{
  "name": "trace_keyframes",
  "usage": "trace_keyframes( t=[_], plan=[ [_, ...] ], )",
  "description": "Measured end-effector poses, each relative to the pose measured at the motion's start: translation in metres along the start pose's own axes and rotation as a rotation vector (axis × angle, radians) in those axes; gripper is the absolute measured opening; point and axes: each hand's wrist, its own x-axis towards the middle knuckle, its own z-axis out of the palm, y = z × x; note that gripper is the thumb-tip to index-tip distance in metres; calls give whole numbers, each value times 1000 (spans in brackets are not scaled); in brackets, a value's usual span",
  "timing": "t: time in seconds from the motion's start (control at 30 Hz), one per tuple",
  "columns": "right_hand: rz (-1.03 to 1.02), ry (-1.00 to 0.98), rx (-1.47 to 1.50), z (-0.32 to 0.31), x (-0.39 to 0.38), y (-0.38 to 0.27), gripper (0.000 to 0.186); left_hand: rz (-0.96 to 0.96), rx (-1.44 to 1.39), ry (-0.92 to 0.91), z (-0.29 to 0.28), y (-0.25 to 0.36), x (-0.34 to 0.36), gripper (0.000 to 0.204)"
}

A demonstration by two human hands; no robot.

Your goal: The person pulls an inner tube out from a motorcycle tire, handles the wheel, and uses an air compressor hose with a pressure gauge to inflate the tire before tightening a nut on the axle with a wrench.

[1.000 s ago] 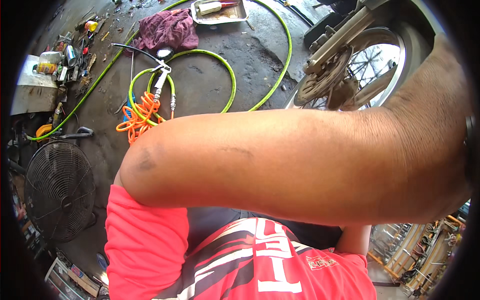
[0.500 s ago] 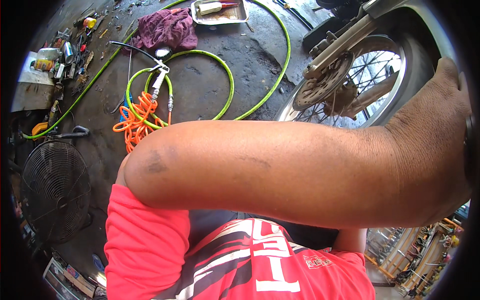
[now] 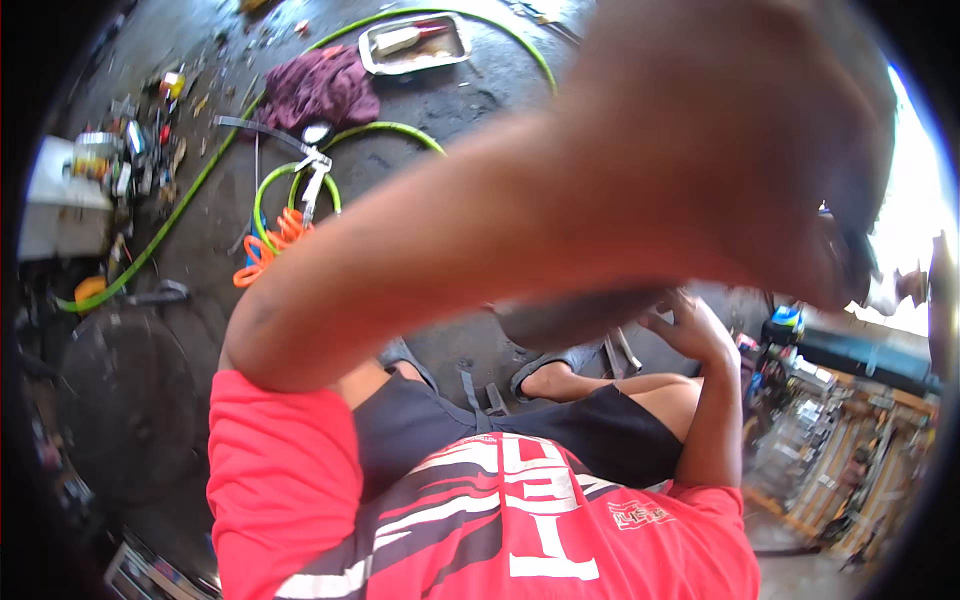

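Note:
My left arm reaches across the picture from lower left to upper right, very close and blurred. My left hand [image 3: 760, 150] is smeared by motion, and its fingers are hard to make out; a dark part sits beside it at the right. Under my left forearm, a dark rounded shape [image 3: 580, 318], perhaps part of the tyre, shows partly. My right hand [image 3: 692, 328] is raised near its right end, thumb and fingers apart; my left arm hides whether they touch. Most of the motorcycle's front wheel is hidden behind my left hand and arm.
A green hose [image 3: 185, 205] and an orange coiled hose [image 3: 265, 250] lie on the dark floor at left, near a purple cloth [image 3: 320, 88] and a metal tray [image 3: 368, 58]. A fan [image 3: 125, 400] stands at left. Tools hang on a wooden rack [image 3: 840, 440] at right.
My left arm has swung up and away from my body, its hand now higher and blurred. My lap, feet and right hand have come into view, and the spoked wheel is now covered.

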Motion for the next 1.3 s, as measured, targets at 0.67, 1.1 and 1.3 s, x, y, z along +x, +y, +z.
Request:
trace_keyframes(
  t=[0.67,1.1,1.3],
  plan=[
    [-152,912,215,-33,-108,76,61,-559,-307,403,45,-60,-82,67],
    [605,838,659,294,4,213,35,-963,-342,194,60,-132,-143,67],
    [480,739,129,338,66,213,22,-976,-313,221,52,-134,-149,68]
  ],
)
